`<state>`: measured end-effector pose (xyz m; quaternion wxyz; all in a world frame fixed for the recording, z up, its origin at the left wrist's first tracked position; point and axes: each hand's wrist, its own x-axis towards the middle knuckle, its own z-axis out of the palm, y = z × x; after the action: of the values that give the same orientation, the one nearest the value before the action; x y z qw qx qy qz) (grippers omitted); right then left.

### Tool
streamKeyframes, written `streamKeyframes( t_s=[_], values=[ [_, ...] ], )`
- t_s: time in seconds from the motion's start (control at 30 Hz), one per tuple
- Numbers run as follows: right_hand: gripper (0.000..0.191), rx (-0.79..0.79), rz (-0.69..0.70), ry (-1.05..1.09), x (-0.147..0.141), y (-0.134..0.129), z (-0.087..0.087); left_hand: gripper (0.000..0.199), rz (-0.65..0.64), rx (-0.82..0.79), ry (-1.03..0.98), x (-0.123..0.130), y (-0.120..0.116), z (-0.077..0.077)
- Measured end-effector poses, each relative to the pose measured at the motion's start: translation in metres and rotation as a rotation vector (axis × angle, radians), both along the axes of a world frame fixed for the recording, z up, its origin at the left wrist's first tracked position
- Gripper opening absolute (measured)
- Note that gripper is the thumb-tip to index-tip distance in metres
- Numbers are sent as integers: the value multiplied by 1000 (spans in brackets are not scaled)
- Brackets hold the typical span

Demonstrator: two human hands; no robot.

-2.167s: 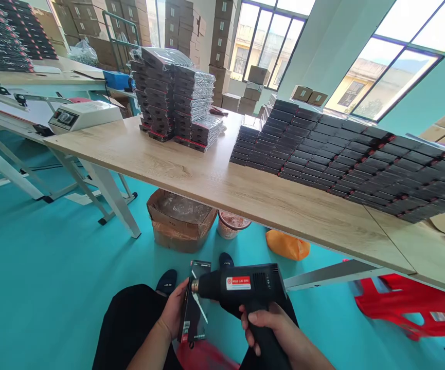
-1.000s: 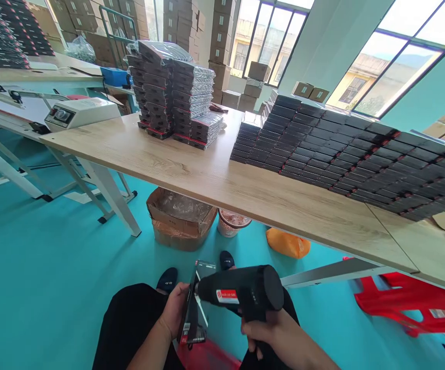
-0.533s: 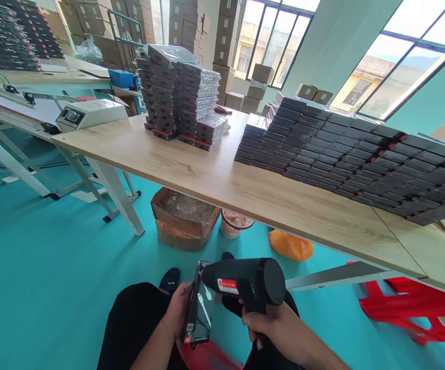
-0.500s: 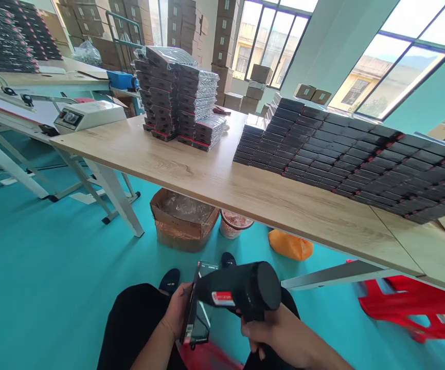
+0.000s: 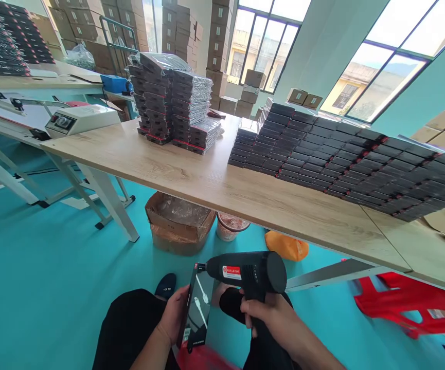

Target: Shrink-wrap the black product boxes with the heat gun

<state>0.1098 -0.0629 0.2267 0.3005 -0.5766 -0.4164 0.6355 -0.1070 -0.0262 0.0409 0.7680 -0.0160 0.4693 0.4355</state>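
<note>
Two hands work low over the seated person's lap: the left hand (image 5: 174, 321) grips a flat black box (image 5: 197, 308) upright by its edge, and the right hand (image 5: 270, 318) is clenched round the handle of a black heat gun (image 5: 247, 272), nozzle just beside the box's top. Judging by the table (image 5: 222, 187), a small stack of film-wrapped boxes (image 5: 176, 105) looks finished, while far more unwrapped black boxes (image 5: 345, 159) wait. A red label on the gun is too small to read.
</note>
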Motion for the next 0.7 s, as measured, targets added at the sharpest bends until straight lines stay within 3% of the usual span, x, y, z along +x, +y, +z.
streamKeyframes(
  t_s=[0.13, 0.3, 0.4, 0.5, 0.57, 0.7],
  values=[
    [24, -8, 44, 69, 0, 16, 10, 9, -3, 20, 19, -2, 1, 3],
    [17, -57, -18, -77, 21, 24, 9, 15, -8, 21, 5, -5, 0, 1],
    [17, -116, 114, -63, 32, 12, -1, 10, 65, 27, -27, -8, 1, -3],
    [18, -256, 306, -52, 37, -7, -11, 10, 65, 18, -123, -11, 3, -8],
    [13, -297, 360, -79, 36, -17, -15, 10, 83, 14, -151, -12, 4, -10],
    [17, -168, 122, -37, 31, -24, -18, 6, 176, -3, -112, -12, 5, -11]
  ],
)
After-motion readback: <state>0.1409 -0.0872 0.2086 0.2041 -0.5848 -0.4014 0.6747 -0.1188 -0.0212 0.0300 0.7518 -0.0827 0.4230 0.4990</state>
